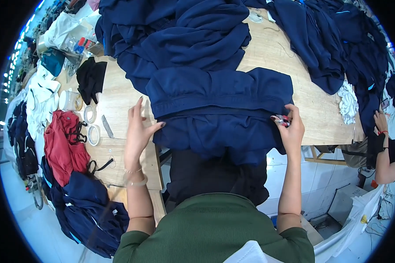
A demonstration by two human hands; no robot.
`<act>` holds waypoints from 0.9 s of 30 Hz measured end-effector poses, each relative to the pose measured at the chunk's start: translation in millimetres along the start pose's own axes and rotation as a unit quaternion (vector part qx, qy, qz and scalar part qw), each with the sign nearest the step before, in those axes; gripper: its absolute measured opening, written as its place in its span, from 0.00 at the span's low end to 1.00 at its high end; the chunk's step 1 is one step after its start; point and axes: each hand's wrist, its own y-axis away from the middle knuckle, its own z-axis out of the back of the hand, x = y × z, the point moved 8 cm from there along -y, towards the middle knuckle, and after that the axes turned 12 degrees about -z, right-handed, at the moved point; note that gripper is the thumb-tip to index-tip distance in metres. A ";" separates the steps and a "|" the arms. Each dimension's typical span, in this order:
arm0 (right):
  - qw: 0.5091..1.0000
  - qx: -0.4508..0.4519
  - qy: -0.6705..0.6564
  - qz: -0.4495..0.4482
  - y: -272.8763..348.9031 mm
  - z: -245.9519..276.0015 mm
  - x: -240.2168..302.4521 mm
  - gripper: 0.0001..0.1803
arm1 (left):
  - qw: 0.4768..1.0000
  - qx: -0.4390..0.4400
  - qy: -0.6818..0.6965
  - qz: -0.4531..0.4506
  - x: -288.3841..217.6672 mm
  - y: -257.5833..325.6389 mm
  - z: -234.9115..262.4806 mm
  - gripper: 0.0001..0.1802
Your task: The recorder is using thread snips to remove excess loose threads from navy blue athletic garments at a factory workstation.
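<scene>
A navy garment (224, 90) with a gathered, elastic-looking waistband lies across the table edge in front of me, its near part hanging over toward my lap. My left hand (139, 131) is at the garment's left end, fingers spread and thumb tip against or just over the cloth. At the right end, my right hand (292, 130) is closed around a small red and silver tool (283, 120), possibly thread snips, mostly hidden by the fingers. Its fingertips are at the cloth's edge; whether they also pinch the cloth is unclear.
A large navy garment pile (175, 35) covers the table beyond, with more navy clothes (311, 48) at far right. Left are tape rolls (94, 135), a box-cutter-like tool (107, 126), black cloth (91, 79) and a red garment (66, 147). Another person's hand (381, 122) is at far right.
</scene>
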 end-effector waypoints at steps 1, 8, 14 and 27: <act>1.000 0.001 0.001 -0.002 2.6 2.9 5.8 0.24 | 1.000 0.003 0.001 0.001 -10.1 -2.3 7.4 0.30; 0.976 0.021 0.044 0.211 14.5 -37.8 102.8 0.23 | 0.823 0.187 0.510 0.165 -98.2 24.2 -85.7 0.13; 0.980 -0.025 -0.080 0.179 12.5 -38.5 103.0 0.11 | 0.643 0.106 0.700 0.292 -124.7 21.8 -162.5 0.21; 0.923 0.201 -0.328 -0.010 -8.0 -8.2 83.5 0.16 | 0.603 0.003 0.742 0.292 -144.2 -14.5 -140.3 0.15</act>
